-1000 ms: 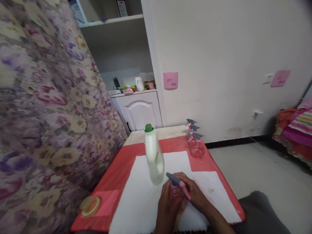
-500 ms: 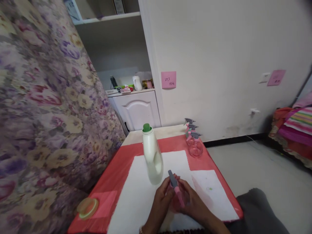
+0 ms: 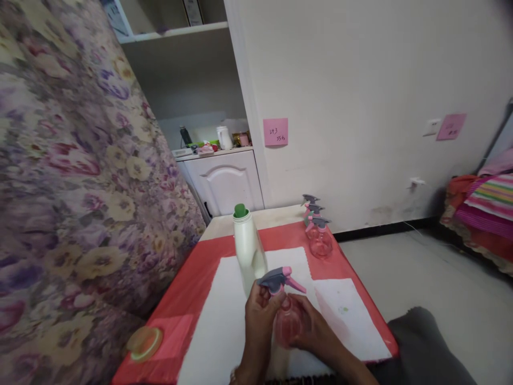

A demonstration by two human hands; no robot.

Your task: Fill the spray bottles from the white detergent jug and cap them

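Lower centre: spray bottle [image 3: 289, 325] translucent pink, spray head [image 3: 272, 279] dark grey, trigger [image 3: 297, 286] pink. Centre: jug [image 3: 249, 248] pale green, spout [image 3: 240, 210] bright green. Right of centre: clustered spray bottles [image 3: 320, 247], grey heads, front body clear pink. Tabletop [image 3: 188, 283] red, far strip [image 3: 272, 216] cream; sheet [image 3: 218, 315] white. Upper centre: note [image 3: 276, 132] pink. Left: curtain [image 3: 80, 187] floral, purple, cream, crimson. Right edge: striped textile [image 3: 491, 198] pink, yellow, green, white.

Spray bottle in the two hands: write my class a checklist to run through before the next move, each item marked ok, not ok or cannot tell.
1. Left hand holding just beneath the spray head: ok.
2. Right hand around the body of the spray bottle: ok.
3. Spray head screwed tight: cannot tell, the left hand partly covers the joint.
4. Pale jug standing upright: ok.
5. Pale jug capped: not ok, bare threads show around its green insert.
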